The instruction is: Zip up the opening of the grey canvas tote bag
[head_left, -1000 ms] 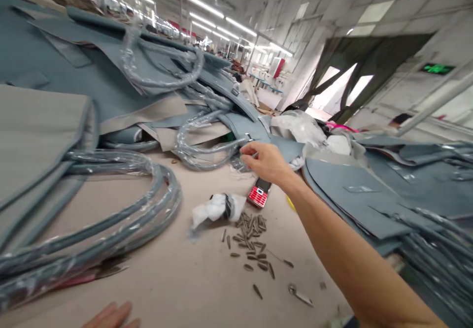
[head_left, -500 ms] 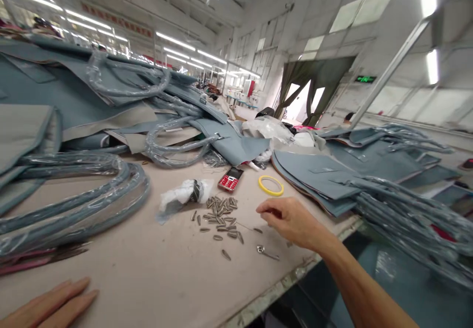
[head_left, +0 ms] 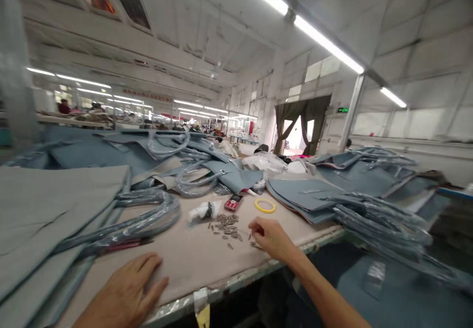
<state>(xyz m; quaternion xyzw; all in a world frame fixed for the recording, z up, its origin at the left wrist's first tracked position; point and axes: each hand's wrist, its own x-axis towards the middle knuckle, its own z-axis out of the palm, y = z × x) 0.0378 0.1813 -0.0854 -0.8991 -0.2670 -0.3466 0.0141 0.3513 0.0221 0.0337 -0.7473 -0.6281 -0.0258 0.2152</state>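
My left hand (head_left: 127, 286) rests palm down on the table (head_left: 192, 269) near its front edge, fingers apart and holding nothing. Over the right part of the tabletop is my right hand (head_left: 271, 237), its fingers curled in and thumb close to them; whatever is in them, if anything, is hidden. A small metal piece (head_left: 254, 244) shows partly beneath that hand. Just left of it lies a loose heap of striped sunflower seeds (head_left: 227, 223). Behind the heap are a red keypad phone (head_left: 233, 202), a yellow tape ring (head_left: 265, 212) and a crumpled white plastic bag (head_left: 199, 213).
Blue-grey sheet pieces (head_left: 55, 210) with plastic-wrapped handles (head_left: 148, 219) cover the left side, over a dark red-handled tool (head_left: 129, 244). More such pieces (head_left: 295, 192) with wrapped handles (head_left: 380, 219) overhang the right edge. A metal post (head_left: 353, 111) stands behind.
The camera view has lifted and shifted, bringing more of my left hand into sight. My right hand has moved closer to the small metal piece and now partly covers it.
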